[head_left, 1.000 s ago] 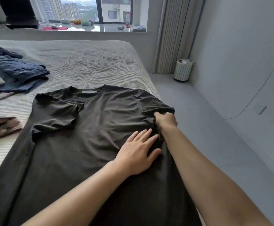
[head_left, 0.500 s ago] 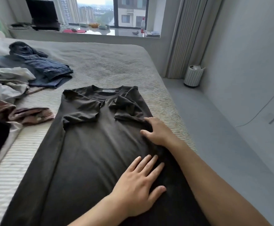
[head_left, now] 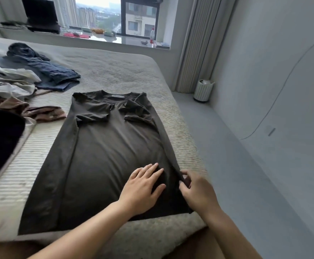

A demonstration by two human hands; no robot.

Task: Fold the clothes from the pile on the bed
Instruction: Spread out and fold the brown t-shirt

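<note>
Slid down the shirt's right fold toward the near edge of the bed [head_left: 176, 116]: both hands. Unfolded pile [head_left: 12, 83] at the left edge. Dark T-shirt [head_left: 104, 156] flat mid-bed, sleeves and both sides turned in. Left hand [head_left: 143, 187] pressed flat, fingers spread; right hand [head_left: 197, 193] pinching the folded edge near the hem. Next, probably: hem lifted up toward the collar. Beyond: windowsill [head_left: 126, 41], bin [head_left: 203, 90] on the floor.

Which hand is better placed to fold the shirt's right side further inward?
Probably the right hand: it already pinches the dark shirt at its right edge, while the left hand lies flat on the fabric.
</note>
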